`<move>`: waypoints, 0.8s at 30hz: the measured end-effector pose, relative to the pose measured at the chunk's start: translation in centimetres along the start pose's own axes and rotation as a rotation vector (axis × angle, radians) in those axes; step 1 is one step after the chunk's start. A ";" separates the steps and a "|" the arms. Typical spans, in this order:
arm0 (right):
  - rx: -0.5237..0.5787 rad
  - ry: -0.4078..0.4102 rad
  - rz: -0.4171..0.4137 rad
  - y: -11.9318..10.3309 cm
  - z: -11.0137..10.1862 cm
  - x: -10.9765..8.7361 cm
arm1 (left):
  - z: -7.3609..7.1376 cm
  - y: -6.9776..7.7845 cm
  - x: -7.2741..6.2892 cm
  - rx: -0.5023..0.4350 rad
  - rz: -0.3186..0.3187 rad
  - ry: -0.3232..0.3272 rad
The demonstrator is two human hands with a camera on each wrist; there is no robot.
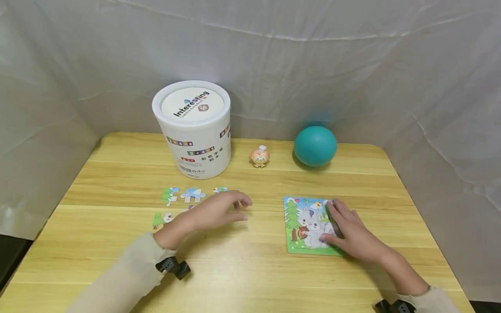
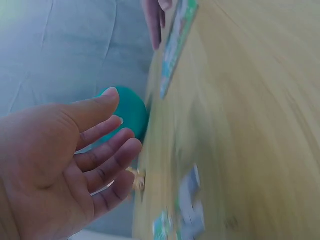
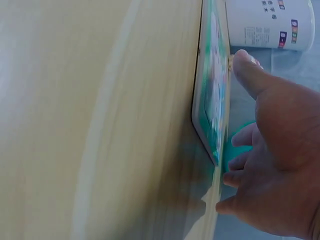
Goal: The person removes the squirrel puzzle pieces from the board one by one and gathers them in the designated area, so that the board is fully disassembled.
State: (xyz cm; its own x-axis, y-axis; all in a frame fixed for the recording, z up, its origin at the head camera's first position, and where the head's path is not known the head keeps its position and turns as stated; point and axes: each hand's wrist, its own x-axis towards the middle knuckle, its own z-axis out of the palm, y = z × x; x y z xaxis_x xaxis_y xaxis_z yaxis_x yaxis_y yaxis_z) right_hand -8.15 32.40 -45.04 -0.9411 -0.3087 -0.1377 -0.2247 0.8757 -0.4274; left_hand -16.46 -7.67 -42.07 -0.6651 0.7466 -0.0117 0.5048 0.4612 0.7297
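Note:
A square squirrel puzzle board [image 1: 309, 226] lies on the table at the right, its picture of a grey squirrel facing up. My right hand [image 1: 354, 232] is over the board's right side, fingers spread and thumb near the squirrel's body. In the right wrist view, the same hand [image 3: 285, 160] hovers close beside the board's edge [image 3: 200, 110]. Loose jigsaw pieces [image 1: 192, 195] lie at the left, some partly hidden behind my left hand [image 1: 219, 211]. That hand is raised above the table with nothing in it, and its fingers [image 2: 117, 157] are loosely bent.
A white lidded tub [image 1: 195, 143] stands at the back left. Right of it sit a small orange figurine with a white hat [image 1: 259, 157] and a teal ball [image 1: 315, 146]. Grey cloth [image 1: 274, 65] hangs behind the wooden table [image 1: 250, 278].

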 end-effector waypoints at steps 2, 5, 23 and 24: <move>0.000 -0.009 -0.014 -0.3 0.2 0.1 | 0.3 0.5 0.6 -0.016 0.003 -0.008; -0.012 -0.015 -0.022 -0.5 0.6 0.3 | 1.1 1.3 1.5 -0.011 0.014 -0.026; -0.043 -0.057 0.013 -0.9 1.4 0.6 | 7.3 4.0 6.9 0.092 0.110 -0.105; -0.045 -0.058 0.012 -0.9 1.4 0.6 | 7.5 4.1 7.1 0.096 0.112 -0.109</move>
State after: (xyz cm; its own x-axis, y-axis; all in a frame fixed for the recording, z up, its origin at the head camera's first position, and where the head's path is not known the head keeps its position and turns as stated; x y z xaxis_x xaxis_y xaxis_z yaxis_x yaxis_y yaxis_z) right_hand -8.18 30.95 -45.99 -0.9280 -0.3177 -0.1946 -0.2255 0.8948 -0.3853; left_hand -14.99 3.14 -44.33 -0.5410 0.8409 -0.0121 0.6259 0.4122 0.6620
